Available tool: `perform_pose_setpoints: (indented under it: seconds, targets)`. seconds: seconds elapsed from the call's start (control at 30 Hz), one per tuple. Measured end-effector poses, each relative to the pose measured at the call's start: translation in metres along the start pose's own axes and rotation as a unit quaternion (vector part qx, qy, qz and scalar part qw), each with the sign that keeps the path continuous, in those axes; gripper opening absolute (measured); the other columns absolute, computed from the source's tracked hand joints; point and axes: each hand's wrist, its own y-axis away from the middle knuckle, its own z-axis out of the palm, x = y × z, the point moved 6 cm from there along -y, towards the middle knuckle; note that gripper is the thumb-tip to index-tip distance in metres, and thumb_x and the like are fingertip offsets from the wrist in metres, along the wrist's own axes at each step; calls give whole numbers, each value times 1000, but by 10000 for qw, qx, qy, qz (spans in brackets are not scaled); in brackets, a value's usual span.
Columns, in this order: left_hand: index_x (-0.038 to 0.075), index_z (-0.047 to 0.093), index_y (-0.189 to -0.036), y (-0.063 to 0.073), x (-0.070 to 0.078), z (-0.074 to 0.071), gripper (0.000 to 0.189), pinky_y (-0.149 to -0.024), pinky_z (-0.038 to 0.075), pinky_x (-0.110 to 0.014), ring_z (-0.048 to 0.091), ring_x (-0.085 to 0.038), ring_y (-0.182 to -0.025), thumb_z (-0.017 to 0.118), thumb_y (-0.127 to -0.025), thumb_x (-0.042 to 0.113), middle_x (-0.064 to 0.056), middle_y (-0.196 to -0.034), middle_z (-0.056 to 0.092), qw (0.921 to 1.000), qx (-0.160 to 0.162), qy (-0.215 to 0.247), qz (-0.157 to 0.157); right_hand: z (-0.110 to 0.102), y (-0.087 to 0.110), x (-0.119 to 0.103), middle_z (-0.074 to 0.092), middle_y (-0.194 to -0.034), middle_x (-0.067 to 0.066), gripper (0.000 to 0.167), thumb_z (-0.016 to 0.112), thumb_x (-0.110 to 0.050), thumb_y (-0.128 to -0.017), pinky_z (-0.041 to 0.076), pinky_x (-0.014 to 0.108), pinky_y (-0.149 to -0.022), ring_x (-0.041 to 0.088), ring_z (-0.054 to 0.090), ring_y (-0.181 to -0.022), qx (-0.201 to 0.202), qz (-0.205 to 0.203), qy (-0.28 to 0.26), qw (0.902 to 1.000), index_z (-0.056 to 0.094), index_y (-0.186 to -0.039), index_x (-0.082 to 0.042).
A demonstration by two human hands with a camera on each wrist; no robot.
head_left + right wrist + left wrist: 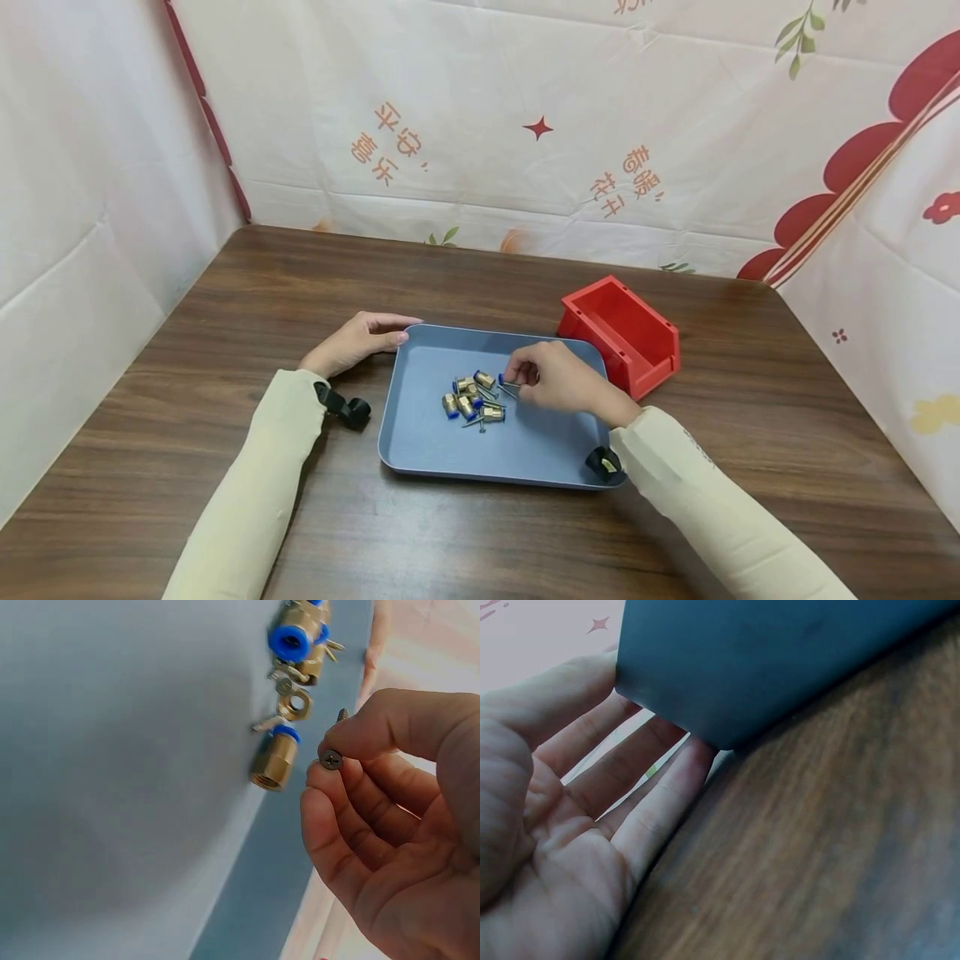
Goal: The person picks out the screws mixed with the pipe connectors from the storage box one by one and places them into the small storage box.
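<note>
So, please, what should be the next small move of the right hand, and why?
Probably lift the screw across to the red bin: the right hand pinches it above the tray, and the red bin stands just beside the tray, open at the top.

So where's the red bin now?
In the head view, the red bin sits right of centre, beside the far right corner of the blue tray, beyond the right hand.

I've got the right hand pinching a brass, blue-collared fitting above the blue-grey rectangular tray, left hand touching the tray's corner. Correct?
Not quite: the right hand is pinching a grey metal cross-head screw, as the right wrist view shows.
</note>
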Motion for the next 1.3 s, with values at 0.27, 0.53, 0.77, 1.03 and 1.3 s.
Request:
perform_pose_setpoints:
  seconds: [0.27,0.53,0.77,1.03,1.3]
  targets:
    - [3,55,-133,0,0,1,41,-94,51,-25,56,-26,-121,58,-96,20,-16,-136,55,10000,-14,46,42,-16,4,2,62,-75,0,17,75,-1,-74,51,22,-65,12,53,-68,223,-15,-44,9997,69,-90,-4]
    - [3,54,-134,1,-1,1,42,-94,51,-27,55,-28,-121,58,-96,21,-17,-135,55,9999,-45,141,2,-33,11,11,63,-78,1,15,73,-1,-76,50,25,-65,13,53,-69,519,114,169,9984,70,-90,-6]
    - [6,56,-133,1,1,0,41,-90,51,-20,58,-20,-117,59,-95,22,-14,-134,58,10000,43,-72,-5,-47,18,17,66,-81,5,17,72,0,-76,50,25,-66,15,54,-71,700,269,107,9971,70,-92,-4]
    - [4,56,-133,0,0,0,42,-88,51,-20,61,-14,-113,60,-95,21,-15,-133,58,10000,36,26,-43,-63,25,21,65,-82,5,15,69,0,-78,49,25,-67,16,54,-72,872,325,108,9956,69,-93,-3]
    - [5,56,-133,1,1,-1,42,-87,52,-20,59,-25,-117,60,-95,22,-15,-133,58,10000,54,-25,-21,-80,33,30,62,-82,5,13,64,3,-81,49,28,-70,19,54,-77,1088,520,200,9925,69,-91,-4]
